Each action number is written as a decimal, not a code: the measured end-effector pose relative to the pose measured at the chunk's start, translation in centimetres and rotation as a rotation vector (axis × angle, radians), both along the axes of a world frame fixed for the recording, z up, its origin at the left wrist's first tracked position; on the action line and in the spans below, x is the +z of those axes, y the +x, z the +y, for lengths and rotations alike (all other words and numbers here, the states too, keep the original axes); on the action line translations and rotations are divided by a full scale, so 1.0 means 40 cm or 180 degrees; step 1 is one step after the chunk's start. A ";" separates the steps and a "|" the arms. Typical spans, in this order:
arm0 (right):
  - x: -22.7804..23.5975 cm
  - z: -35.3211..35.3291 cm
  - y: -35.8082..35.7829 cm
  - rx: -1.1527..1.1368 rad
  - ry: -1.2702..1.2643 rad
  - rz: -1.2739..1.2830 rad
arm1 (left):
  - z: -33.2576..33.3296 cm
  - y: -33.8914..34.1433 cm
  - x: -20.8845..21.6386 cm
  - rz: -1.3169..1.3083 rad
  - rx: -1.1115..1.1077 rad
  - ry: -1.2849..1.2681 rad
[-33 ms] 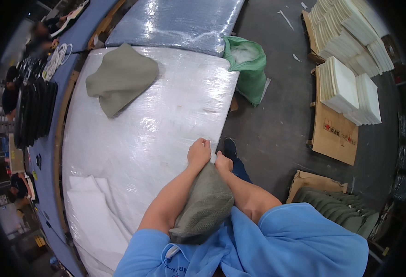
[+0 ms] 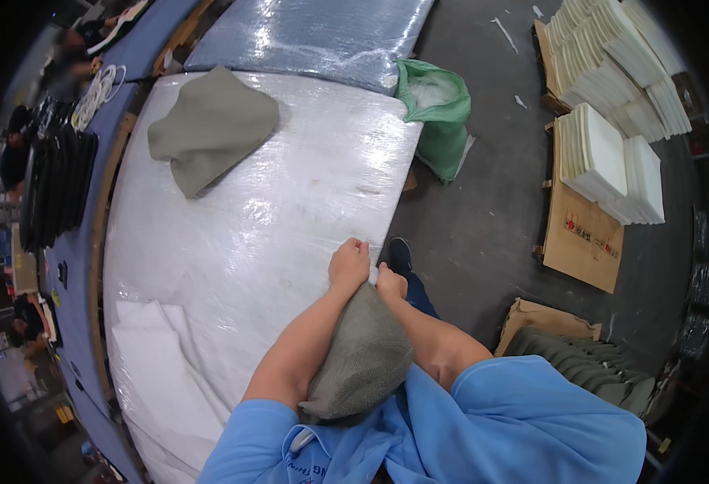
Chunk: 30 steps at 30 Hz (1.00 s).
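Observation:
A stuffed grey-green cushion (image 2: 364,355) lies between my forearms and against my blue shirt, its narrow end pointing away from me. At that end a small white piece (image 2: 373,276), perhaps filling or lining, shows between my hands. My left hand (image 2: 349,263) is closed, fingertips pinched by the cushion's tip. Opposite it, my right hand (image 2: 391,283) is also closed, gripping the cushion's edge beside the white piece. What exactly the fingertips pinch is too small to make out. A flat grey-green cloth piece (image 2: 213,129) rests farther off on the plastic-wrapped white table surface (image 2: 306,185).
Folded white sheets (image 2: 157,363) lie at the near left. A green sack (image 2: 443,137) with white filling stands by the table's right edge. Stacked white foam pads (image 2: 592,153), cardboard (image 2: 584,242) and grey-green pieces (image 2: 580,363) sit at right. People work beyond blue tables (image 2: 76,298).
The view has shifted slightly. My hands keep their grip at the cushion's tip, and the cushion's body has tilted a little to the right.

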State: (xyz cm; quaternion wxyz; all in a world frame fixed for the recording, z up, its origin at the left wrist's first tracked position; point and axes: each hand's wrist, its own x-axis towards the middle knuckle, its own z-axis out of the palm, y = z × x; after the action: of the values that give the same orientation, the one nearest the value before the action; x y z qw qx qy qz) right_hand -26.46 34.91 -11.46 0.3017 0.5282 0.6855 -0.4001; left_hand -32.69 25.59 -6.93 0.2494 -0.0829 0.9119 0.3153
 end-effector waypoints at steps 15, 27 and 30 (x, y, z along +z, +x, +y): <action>-0.109 -0.061 -0.013 -0.0399 0.0424 0.0063 | -0.022 -0.005 -0.144 0.0225 0.0217 -0.0065; -0.088 -0.039 -0.012 -0.1079 -0.0090 0.0190 | -0.142 0.096 -0.112 -0.0908 0.0340 0.0683; -0.101 -0.045 -0.007 -0.1027 -0.0199 0.0196 | -0.140 0.102 -0.144 -0.0586 0.0178 0.0553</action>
State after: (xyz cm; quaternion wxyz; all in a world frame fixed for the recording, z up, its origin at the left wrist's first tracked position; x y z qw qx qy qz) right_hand -26.75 33.11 -15.51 0.2287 0.6092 0.5880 -0.4804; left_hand -28.62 19.97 -12.67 0.3294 -0.1149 0.8518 0.3909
